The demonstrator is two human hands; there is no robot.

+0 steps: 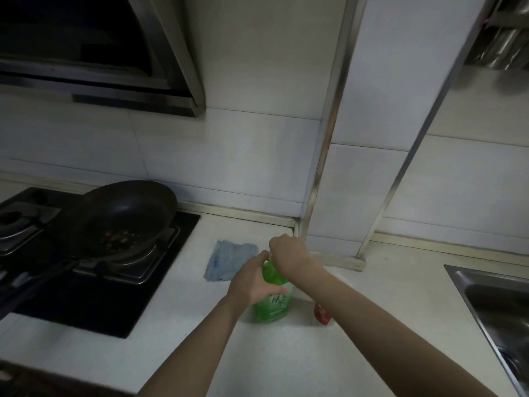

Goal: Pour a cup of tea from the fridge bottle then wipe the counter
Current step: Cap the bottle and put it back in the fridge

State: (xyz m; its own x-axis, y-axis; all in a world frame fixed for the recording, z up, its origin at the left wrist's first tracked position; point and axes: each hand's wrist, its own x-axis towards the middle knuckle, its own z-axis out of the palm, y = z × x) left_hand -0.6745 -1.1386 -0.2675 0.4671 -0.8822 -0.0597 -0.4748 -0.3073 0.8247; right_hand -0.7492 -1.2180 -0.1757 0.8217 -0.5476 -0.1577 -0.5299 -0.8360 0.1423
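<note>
From the head view, the only 1 there is, the green tea bottle (272, 306) stands upright on the white counter (286, 356), near its back edge. The left hand (253, 283) is wrapped round the bottle's shoulder. The right hand (287, 253) is curled down over its top, so both hands are closed on it. It looks to me like the cap is being turned.

To do this well, I'd keep the left hand firm but not squeezing. A soft plastic bottle could spurt once the seal goes. I'd keep the base flat on the counter and let the right wrist do the turning. The red cup (322, 313) sits just beside the bottle on its right, close enough to knock, so the elbow should stay high.

The blue cloth (229, 260) lies flat behind the bottle, ready for the wiping.

What I can't make out:
- The cap itself is buried under the right fingers, so I can't tell whether it's on, loose or off.
- The cup is mostly behind the right forearm, so its rim and contents are hidden.
- The light is dim, and the bottle's fill level is unclear.
- The pan (126, 213) on the hob (94, 299) holds some dark bits I can't identify.
- The sink (486, 296) is cut off at the right edge.
</note>
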